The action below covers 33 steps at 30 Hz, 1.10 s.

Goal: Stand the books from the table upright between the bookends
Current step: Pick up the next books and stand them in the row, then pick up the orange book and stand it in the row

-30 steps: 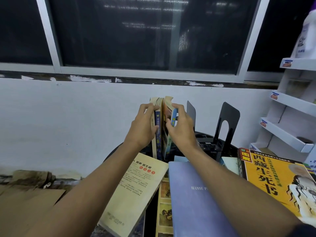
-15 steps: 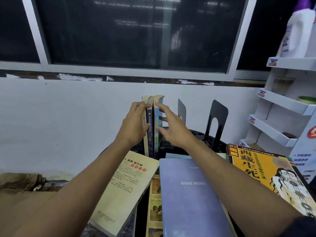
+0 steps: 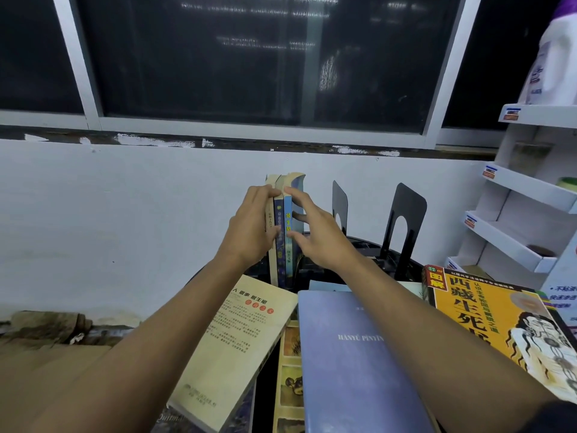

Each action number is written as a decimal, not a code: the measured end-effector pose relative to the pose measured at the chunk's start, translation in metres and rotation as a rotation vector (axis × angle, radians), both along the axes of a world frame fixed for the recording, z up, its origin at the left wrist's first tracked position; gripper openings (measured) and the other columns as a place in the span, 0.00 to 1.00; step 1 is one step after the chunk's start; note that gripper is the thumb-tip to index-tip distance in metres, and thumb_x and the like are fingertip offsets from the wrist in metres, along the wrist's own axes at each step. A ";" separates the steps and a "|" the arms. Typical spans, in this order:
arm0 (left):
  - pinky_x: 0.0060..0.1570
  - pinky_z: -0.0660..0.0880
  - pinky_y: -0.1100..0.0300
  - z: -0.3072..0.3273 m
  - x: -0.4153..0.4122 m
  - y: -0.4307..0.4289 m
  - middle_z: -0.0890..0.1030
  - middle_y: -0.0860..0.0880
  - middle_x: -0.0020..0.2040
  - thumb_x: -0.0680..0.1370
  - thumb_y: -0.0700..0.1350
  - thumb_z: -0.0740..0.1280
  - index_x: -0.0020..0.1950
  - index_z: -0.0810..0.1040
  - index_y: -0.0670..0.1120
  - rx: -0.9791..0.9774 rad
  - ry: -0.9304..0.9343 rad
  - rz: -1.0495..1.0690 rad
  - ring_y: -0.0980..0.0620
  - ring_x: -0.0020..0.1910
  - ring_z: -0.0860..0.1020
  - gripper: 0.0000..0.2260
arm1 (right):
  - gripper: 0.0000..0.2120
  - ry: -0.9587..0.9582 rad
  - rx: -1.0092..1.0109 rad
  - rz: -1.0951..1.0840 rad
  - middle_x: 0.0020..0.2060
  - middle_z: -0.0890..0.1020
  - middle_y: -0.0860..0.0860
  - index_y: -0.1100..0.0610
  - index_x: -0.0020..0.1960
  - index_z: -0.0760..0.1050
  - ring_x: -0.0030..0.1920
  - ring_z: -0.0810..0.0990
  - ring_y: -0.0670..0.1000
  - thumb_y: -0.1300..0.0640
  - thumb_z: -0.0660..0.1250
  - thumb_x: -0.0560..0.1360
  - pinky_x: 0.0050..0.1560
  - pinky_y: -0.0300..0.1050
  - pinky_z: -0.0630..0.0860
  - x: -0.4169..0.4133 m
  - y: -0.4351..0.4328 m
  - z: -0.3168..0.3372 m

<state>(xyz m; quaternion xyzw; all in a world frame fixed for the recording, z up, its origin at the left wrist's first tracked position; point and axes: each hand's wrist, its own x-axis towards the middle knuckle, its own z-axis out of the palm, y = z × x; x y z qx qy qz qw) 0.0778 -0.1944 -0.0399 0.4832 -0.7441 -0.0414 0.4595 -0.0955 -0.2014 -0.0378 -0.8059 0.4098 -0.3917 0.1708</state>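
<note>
Three thin books (image 3: 287, 226) stand upright at the back of the dark table, spines toward me: cream, dark blue, light blue. My left hand (image 3: 249, 232) holds them from the left, fingers on the cream book. My right hand (image 3: 315, 232) rests on their right side with spread fingers, index and thumb touching the light blue spine. Two black metal bookends (image 3: 406, 220) stand apart to the right of the books. Lying flat nearer to me are a cream book (image 3: 224, 345), a purple-blue book (image 3: 352, 370) and an orange book (image 3: 480, 307).
A yellow picture book (image 3: 290, 370) lies under the flat ones. A white shelf unit (image 3: 524, 185) stands at the right with a detergent bottle (image 3: 552, 67) on top. The white wall (image 3: 125, 214) is close behind the books; brown cardboard (image 3: 40, 370) lies at the left.
My right hand has let go of the light blue book and spread its fingers against it. The light blue book now stands straight against the others. My left hand stays on the cream book.
</note>
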 end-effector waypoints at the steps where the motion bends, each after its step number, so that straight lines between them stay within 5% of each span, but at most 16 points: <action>1: 0.58 0.78 0.43 0.000 0.000 0.000 0.70 0.50 0.69 0.74 0.37 0.76 0.69 0.70 0.49 0.002 0.000 0.000 0.48 0.62 0.77 0.28 | 0.37 -0.006 0.001 0.006 0.72 0.72 0.49 0.42 0.78 0.56 0.70 0.73 0.48 0.65 0.69 0.78 0.64 0.51 0.78 0.000 0.001 0.000; 7: 0.57 0.79 0.43 0.001 -0.001 0.002 0.69 0.52 0.69 0.74 0.37 0.76 0.69 0.69 0.50 0.015 0.007 0.011 0.49 0.59 0.78 0.28 | 0.36 -0.036 0.017 0.022 0.72 0.72 0.48 0.42 0.77 0.58 0.64 0.71 0.39 0.66 0.68 0.78 0.63 0.46 0.78 0.000 0.004 0.001; 14: 0.58 0.78 0.43 0.001 0.002 0.009 0.66 0.53 0.74 0.75 0.40 0.75 0.73 0.66 0.52 0.038 -0.034 0.010 0.50 0.64 0.75 0.30 | 0.39 0.087 0.077 0.052 0.77 0.65 0.47 0.39 0.79 0.52 0.72 0.68 0.48 0.59 0.70 0.79 0.68 0.53 0.74 -0.005 0.005 0.009; 20: 0.70 0.69 0.44 0.007 -0.003 0.021 0.66 0.48 0.76 0.76 0.42 0.74 0.75 0.68 0.51 0.062 -0.064 -0.004 0.45 0.71 0.70 0.29 | 0.40 0.238 0.056 0.031 0.77 0.65 0.49 0.40 0.81 0.49 0.76 0.63 0.47 0.52 0.71 0.79 0.66 0.40 0.63 -0.033 0.020 0.018; 25: 0.69 0.57 0.58 0.008 -0.016 0.045 0.63 0.51 0.77 0.78 0.45 0.72 0.76 0.68 0.53 0.077 -0.097 0.043 0.46 0.76 0.61 0.27 | 0.36 0.363 0.040 -0.004 0.77 0.65 0.48 0.43 0.81 0.52 0.75 0.64 0.48 0.49 0.69 0.80 0.68 0.41 0.63 -0.067 0.044 0.026; 33: 0.66 0.66 0.58 0.008 -0.074 0.076 0.73 0.54 0.69 0.79 0.51 0.70 0.71 0.72 0.55 0.130 -0.210 -0.169 0.53 0.70 0.69 0.20 | 0.27 0.508 0.018 -0.130 0.71 0.71 0.44 0.45 0.76 0.65 0.71 0.67 0.45 0.42 0.67 0.80 0.69 0.42 0.65 -0.154 0.097 0.034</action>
